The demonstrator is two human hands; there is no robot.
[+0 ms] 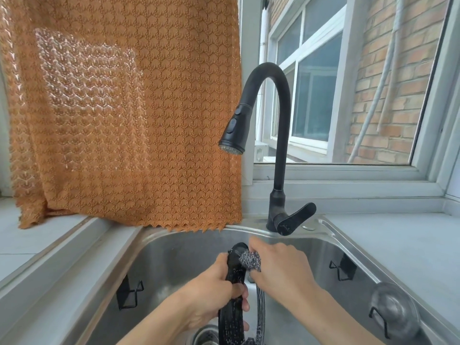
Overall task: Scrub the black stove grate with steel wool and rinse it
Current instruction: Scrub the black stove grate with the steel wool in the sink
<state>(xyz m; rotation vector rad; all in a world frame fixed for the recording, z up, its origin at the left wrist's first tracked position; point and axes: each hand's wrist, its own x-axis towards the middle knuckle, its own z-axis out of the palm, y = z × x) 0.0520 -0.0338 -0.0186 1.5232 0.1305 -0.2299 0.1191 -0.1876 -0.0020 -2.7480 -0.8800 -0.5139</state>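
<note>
The black stove grate stands nearly upright over the steel sink, wet and speckled with droplets. My left hand grips it around the middle, fingers curled round its edge. My right hand holds a grey wad of steel wool against the grate's upper right side, near its rounded top. The grate's lower end runs out of the bottom of the view. The black faucet arches above, its spray head pointing down to the left, with no water visible.
An orange patterned curtain hangs behind the sink's left half, its hem touching the rim. The faucet lever points right. Black wire holders hang on the sink walls. A drain strainer lies below. A round clear lid rests at the right.
</note>
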